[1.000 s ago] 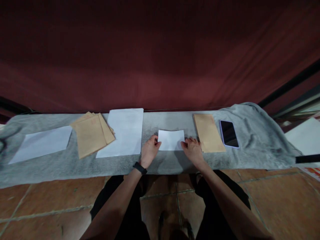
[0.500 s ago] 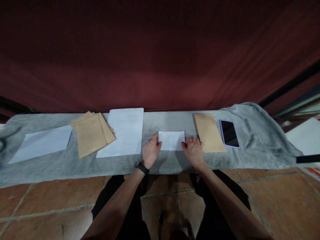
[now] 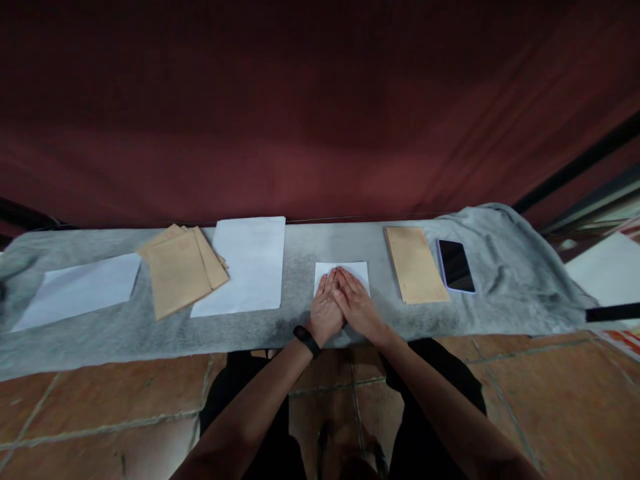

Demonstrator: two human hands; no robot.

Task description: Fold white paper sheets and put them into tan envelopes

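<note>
A small white folded sheet of paper [image 3: 358,268] lies in front of me on the grey cloth. My left hand [image 3: 326,308] rests flat on it with fingers stretched out, a dark band on the wrist. My right hand [image 3: 358,308] also lies flat on the paper, its fingertips meeting and partly overlapping those of the left. Both hands hide the near and middle part of the paper. Left of them is a stack of larger white paper [image 3: 255,267]. To the right lies a pile of brown envelopes [image 3: 416,265].
More brown envelopes [image 3: 180,277] overlap the large paper's left side. Another white sheet [image 3: 83,288] is farther left. A phone [image 3: 455,265] lies beyond the right envelopes. Grey cloth [image 3: 520,280] covers the narrow bench, with a dark red surface [image 3: 320,133] behind.
My hands have moved inward from the two side edges of the small paper and come together flat on top of it.
</note>
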